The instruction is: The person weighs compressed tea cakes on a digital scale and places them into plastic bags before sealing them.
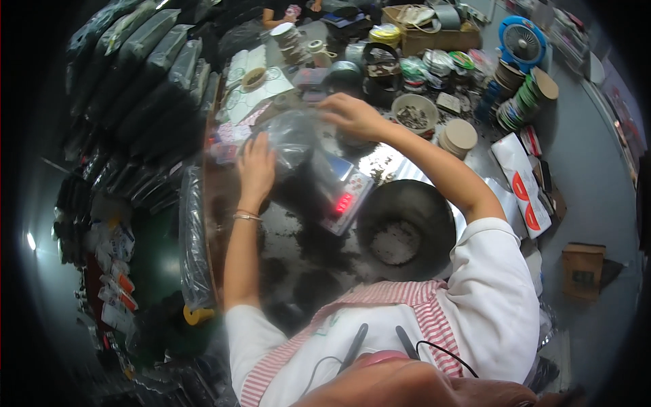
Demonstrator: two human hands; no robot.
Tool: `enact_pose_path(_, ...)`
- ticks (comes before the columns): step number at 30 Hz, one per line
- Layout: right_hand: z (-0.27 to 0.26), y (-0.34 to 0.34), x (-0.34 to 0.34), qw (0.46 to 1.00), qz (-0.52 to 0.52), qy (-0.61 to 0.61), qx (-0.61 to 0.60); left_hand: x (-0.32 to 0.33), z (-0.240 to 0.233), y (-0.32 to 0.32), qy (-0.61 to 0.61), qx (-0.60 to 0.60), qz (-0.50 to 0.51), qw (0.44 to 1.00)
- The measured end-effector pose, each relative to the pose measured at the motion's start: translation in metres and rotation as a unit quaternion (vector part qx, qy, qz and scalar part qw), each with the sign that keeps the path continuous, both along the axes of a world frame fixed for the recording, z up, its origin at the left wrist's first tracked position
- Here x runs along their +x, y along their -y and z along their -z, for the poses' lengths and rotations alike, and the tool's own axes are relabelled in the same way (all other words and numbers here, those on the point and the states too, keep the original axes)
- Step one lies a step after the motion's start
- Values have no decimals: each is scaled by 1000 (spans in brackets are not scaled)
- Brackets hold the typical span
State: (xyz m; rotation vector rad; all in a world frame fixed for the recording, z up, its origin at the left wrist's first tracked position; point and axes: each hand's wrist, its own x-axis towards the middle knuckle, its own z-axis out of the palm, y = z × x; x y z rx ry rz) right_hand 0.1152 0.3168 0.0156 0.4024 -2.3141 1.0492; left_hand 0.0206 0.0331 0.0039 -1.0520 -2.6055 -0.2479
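Observation:
A clear plastic bag (pixel 292 137) with dark contents is tilted above the work table, partly over a digital scale (pixel 351 198) with lit red digits. My left hand (pixel 258 165) lies along the bag's left side, its fingertips on the film. At the bag's upper right edge is my right hand (pixel 353 117), fingers bent and blurred; whether they pinch the film cannot be told. A large black tub (pixel 407 229) stands right of the scale, with a grey, speckled bottom. Dark material (pixel 323 236) is spread over the table before me.
A bowl of dark scraps (pixel 414 114) and stacked round discs (pixel 457 137) stand beyond my right forearm. Tape rolls (pixel 440 63) and a blue fan (pixel 522 43) are farther back. Plastic-wrapped dark packs (pixel 137 61) pile up at left. A person's arm (pixel 274 19) shows across the table.

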Motion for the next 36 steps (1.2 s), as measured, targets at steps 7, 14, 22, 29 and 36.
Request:
enact_pose_path(7, 179, -169, 205, 892, 338, 253, -160, -6, 8, 17, -10, 4, -47, 999)
enact_pose_path(14, 355, -286, 433, 736, 539, 384, -142, -75, 39, 31, -31, -33, -77, 996)
enact_pose_path(22, 448, -410, 511, 671, 591, 394, 216, -151, 70, 104, 114, 18, -310, 944)
enact_pose_path(29, 425, -420, 493, 630, 547, 509, 210, -161, 60, 134, 111, 29, -346, 931)
enact_pose_path(36, 442, -427, 512, 689, 501, 432, 297, -178, 26, 68, 62, -29, -415, 907)
